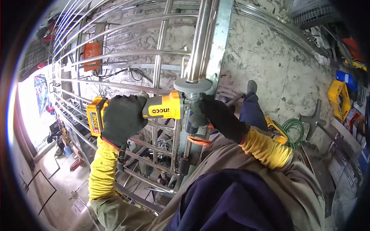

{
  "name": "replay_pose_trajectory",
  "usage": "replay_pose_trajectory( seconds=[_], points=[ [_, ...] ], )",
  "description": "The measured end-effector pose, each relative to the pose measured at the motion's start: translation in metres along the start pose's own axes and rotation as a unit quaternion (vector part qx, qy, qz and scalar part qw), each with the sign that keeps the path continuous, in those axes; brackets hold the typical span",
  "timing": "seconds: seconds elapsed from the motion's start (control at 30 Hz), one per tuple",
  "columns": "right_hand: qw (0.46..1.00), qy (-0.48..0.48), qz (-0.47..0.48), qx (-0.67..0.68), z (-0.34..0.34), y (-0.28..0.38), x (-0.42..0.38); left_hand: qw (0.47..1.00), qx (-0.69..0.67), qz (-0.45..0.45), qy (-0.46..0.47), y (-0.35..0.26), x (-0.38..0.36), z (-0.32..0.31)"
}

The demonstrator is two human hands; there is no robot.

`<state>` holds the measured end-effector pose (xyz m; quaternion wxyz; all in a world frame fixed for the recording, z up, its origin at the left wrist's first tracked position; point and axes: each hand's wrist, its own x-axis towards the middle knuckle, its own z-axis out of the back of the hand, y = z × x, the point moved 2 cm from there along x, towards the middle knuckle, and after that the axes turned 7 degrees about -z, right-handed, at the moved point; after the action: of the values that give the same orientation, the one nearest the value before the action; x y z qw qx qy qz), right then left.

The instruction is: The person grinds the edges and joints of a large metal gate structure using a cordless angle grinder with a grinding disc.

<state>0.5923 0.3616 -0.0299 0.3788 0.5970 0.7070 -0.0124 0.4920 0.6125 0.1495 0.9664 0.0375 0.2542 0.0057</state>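
Note:
A yellow and black cordless angle grinder (165, 107) lies across the middle of the view, its grey disc (192, 85) against or very near a shiny metal tube (199, 42). In a black glove, my left hand (124, 116) is closed around the grinder's rear body, just ahead of its battery (96, 116). My right hand (219, 117), also gloved, is closed at the grinder's head, below the disc; its fingers partly hide what they grip there. Flat beside the tube runs a grey metal bar (218, 50). Just under the grinder's head shows an orange piece (199, 141).
A frame of curved shiny metal rods (127, 54) spreads to the left. An orange box (91, 56) with a black cable lies beyond it. On the right floor are a coiled green hose (293, 131), a yellow tool part (339, 100) and metal pieces.

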Motion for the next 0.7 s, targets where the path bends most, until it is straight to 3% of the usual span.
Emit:
replay_pose_trajectory(
  seconds=[0.03,0.1,0.2,0.23,0.3,0.53,0.6,0.7],
  points=[
    [1.0,0.0,-0.001,0.001,-0.001,0.0,0.0,1.0,0.0,-0.004,-0.002,0.001,0.0,-0.001],
    [0.985,-0.051,0.135,-0.1,-0.007,0.005,-0.003,1.0,0.0,-0.009,-0.002,0.002,-0.001,0.0],
    [0.964,-0.031,0.19,-0.184,-0.012,0.016,-0.005,1.0,-0.013,0.002,0.009,0.006,0.0,0.001],
    [0.964,-0.032,0.19,-0.183,-0.016,0.022,-0.006,1.0,-0.011,0.001,0.011,0.008,0.001,0.0],
    [0.993,-0.036,0.026,-0.113,-0.02,0.027,-0.006,1.0,-0.009,0.001,0.014,0.01,0.004,0.002],
    [0.974,-0.091,0.12,-0.172,-0.005,0.011,-0.007,1.0,-0.007,-0.004,0.027,0.0,0.012,0.018],
    [0.996,-0.02,0.004,-0.082,0.013,-0.006,0.0,0.999,0.002,-0.007,0.033,-0.008,0.014,0.022],
    [0.998,0.046,0.017,-0.028,0.012,0.011,-0.015,1.0,0.016,-0.005,0.017,-0.017,0.015,0.025]
  ],
)
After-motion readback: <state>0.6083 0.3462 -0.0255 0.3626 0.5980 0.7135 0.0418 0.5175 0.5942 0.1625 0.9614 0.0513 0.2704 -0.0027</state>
